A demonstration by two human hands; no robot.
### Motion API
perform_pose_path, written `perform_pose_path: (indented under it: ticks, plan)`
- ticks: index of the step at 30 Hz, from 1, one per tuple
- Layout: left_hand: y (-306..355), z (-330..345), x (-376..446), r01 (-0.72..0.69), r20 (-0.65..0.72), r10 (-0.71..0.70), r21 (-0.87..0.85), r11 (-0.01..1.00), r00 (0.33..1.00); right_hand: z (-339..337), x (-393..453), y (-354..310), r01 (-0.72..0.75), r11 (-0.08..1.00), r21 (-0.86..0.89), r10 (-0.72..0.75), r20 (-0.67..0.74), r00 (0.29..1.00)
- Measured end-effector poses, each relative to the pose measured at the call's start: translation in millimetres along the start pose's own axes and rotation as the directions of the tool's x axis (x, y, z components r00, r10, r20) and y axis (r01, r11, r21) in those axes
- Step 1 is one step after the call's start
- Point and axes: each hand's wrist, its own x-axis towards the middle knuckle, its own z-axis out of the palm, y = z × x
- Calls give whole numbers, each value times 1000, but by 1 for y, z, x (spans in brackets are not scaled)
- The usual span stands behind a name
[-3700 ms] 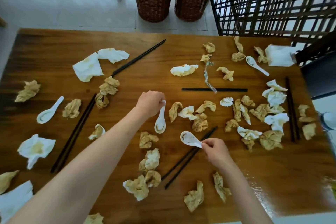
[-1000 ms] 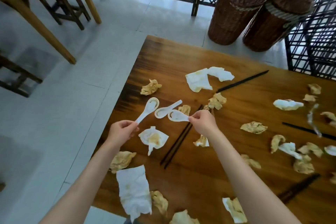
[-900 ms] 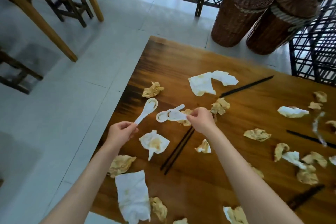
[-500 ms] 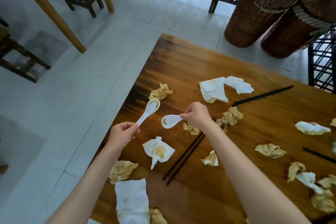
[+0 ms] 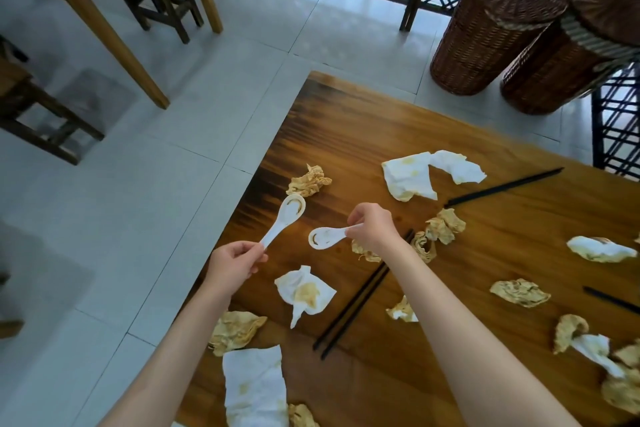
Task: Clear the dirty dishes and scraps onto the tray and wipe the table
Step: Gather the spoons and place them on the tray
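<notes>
A person is gathering dirty spoons at the left end of a littered wooden counter (image 5: 450, 135), each hand holding one above the surface. The left hand (image 5: 232, 265) is pinching the handle tip of a white soup spoon (image 5: 284, 220), its fingers curled round the handle and its stained bowl pointing away, out over the counter's left edge. The right hand (image 5: 372, 229) is pinching the handle of a second white spoon (image 5: 327, 237), whose bowl is pointing left toward the first; whether more than one spoon is stacked in that grip cannot be told.

The collecting of dishes appears to be under way, with the scraps untouched: crumpled stained napkins (image 5: 306, 293) are lying just below the hands, a larger soiled sheet (image 5: 410, 177) farther off, and brownish wads (image 5: 309, 181) are scattered all about. A pair of black chopsticks (image 5: 360, 298) is lying near the right forearm, another pair (image 5: 504, 186) farther right.

No tray is showing anywhere in view, so the next move probably calls for carrying both spoons to wherever it stands, or first nesting them in one hand to free the other for the chopsticks. Wiping looks a long way off.
</notes>
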Motion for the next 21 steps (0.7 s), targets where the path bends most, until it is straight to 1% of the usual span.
perform_pose_path:
  ticks: [4,6,9,14,16,18,19,21]
  plan:
    - [0,-2,-3,-2,5,2,10,1000,1000,0,-5,3,-4,997,-79,10,65,998]
    - [1,-2,-5,-2,10,2,7,1000,1000,-2,-11,6,-17,998,-63,20,61,998]
    - [7,0,-11,-13,31,12,8,1000,999,-10,-26,11,-49,997,52,49,-5,999]
    - [20,17,-25,-83,124,77,49,995,989,-30,-75,33,-140,939,314,199,-164,966]
    - [24,29,-34,-116,176,103,62,991,979,-38,-100,47,-164,888,430,268,-194,944]
    - [28,41,-46,-144,219,126,70,987,968,-45,-126,62,-186,812,553,353,-211,912]
    - [29,47,-52,-154,237,134,68,986,962,-48,-138,71,-194,761,619,394,-205,896]
    - [31,59,-66,-159,278,139,51,986,950,-52,-162,89,-188,625,758,465,-169,869]
